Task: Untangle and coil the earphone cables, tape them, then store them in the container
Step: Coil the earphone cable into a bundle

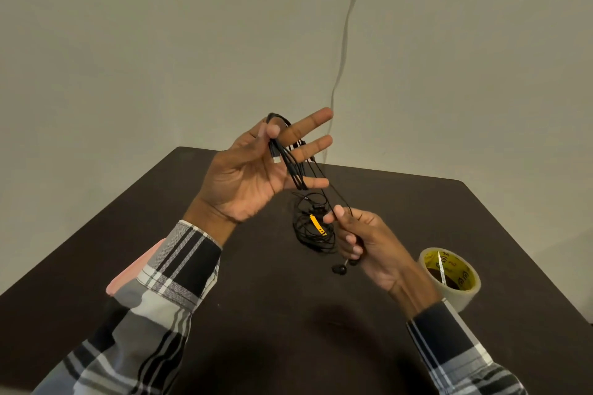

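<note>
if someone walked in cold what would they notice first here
The eye goes first to the raised left hand, centre frame, with black earphone cable looped round its spread fingers and pinned by the thumb. Lower right, the right hand pinches the trailing strand, an earbud dangling below it. Between them a second tangled cable with a yellow tag lies on the dark table, and a tape roll sits at the right.

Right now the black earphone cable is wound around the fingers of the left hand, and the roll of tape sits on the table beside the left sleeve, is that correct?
Not quite. The head view shows the roll of tape on the table beside the right sleeve, not the left. The black earphone cable is indeed wound around the left hand fingers.
</note>
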`<move>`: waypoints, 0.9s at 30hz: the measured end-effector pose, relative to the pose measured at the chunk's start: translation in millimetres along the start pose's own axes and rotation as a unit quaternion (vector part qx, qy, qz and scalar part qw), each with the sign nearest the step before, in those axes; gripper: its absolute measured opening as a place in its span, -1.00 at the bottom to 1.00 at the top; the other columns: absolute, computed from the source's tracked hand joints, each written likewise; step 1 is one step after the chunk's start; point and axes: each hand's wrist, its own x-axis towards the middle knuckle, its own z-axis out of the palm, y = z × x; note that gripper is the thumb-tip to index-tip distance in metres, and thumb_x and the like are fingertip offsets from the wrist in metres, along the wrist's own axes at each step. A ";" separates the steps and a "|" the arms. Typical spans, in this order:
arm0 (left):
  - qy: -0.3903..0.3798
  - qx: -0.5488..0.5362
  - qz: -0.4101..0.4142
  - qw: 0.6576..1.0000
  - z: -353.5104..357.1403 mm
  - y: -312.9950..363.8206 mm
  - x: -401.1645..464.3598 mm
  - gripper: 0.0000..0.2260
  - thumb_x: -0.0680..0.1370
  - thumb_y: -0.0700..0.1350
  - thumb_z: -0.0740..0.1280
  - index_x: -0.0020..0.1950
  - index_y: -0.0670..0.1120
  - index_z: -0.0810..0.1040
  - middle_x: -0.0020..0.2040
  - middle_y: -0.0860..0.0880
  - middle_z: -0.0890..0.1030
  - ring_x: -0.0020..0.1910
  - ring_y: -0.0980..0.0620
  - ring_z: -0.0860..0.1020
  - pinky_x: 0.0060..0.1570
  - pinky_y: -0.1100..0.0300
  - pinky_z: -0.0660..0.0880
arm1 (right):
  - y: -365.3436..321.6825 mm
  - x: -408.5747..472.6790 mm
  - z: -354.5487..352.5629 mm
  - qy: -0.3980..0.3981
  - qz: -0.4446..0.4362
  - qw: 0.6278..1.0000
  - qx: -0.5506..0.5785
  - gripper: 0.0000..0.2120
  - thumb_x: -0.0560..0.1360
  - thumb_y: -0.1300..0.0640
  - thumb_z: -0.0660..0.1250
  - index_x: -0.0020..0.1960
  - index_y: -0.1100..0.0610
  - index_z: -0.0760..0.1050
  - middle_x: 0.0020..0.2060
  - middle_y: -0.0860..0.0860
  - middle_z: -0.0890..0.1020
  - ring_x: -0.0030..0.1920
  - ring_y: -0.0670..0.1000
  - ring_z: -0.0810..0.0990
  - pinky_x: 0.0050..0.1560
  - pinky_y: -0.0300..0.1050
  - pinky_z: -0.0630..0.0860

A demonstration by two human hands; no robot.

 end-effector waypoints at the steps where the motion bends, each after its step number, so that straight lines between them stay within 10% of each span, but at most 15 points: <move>1: 0.006 0.001 0.003 1.000 -1.1 0.4 -0.2 -0.95 0.50 -0.17 0.43 -0.09 -0.13 0.60 0.56 -0.31 0.13 0.52 -0.38 0.13 0.23 -0.55 0.17 | 0.2 -0.7 -1.9 0.002 -0.002 1.000 0.005 -0.74 0.53 -0.03 0.40 -0.05 0.17 0.68 -0.48 -0.06 0.36 -0.54 -0.16 0.23 -0.49 -0.27 0.14; 11: 0.036 0.043 0.027 0.998 -9.8 12.3 1.3 -0.93 0.47 -0.13 0.46 -0.10 -0.08 0.60 0.55 -0.29 0.18 0.50 -0.36 0.20 0.22 -0.50 0.30 | -11.2 -9.0 -9.5 -0.026 -0.007 0.998 -0.055 -0.71 0.53 0.05 0.40 0.16 0.20 0.66 -0.17 0.13 0.72 -0.21 0.02 0.69 -0.13 -0.15 0.62; 27: 0.082 0.077 0.036 0.993 -22.6 16.4 4.8 -0.89 0.47 -0.08 0.45 -0.09 -0.03 0.55 0.51 -0.23 0.31 0.48 -0.28 0.29 0.19 -0.46 0.37 | -16.6 -15.3 -18.2 -0.114 0.052 0.965 -0.229 -0.71 0.59 -0.03 0.31 0.15 0.12 0.68 0.21 0.05 0.68 0.34 0.02 0.56 0.35 0.12 0.39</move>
